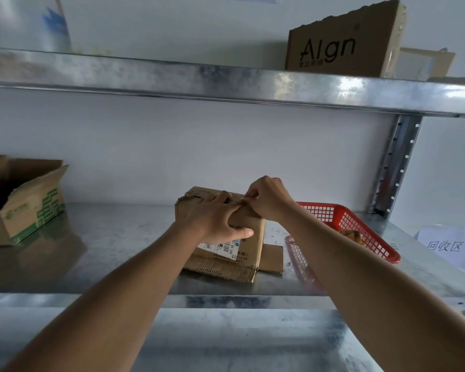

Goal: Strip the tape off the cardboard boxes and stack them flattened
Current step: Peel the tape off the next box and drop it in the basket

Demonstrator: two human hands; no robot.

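Two hands work the small box (249, 237), which stands left of the red basket (360, 226) on the shelf: right hand (269, 201) fingers pinch tape at its top edge, left hand (215, 218) grips it. Best peel low and steady — brace firmly.

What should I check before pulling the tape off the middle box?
1. Left hand steadies the box: ok.
2. Right hand pinches at the top edge: ok.
3. Tape end actually lifted: cannot tell, fingers hide it.
4. Box sits on the shelf, bottom flaps splayed: ok.
5. Red basket beside the box, within reach for scraps: ok.
6. Green-printed box apart, out of the way: ok.
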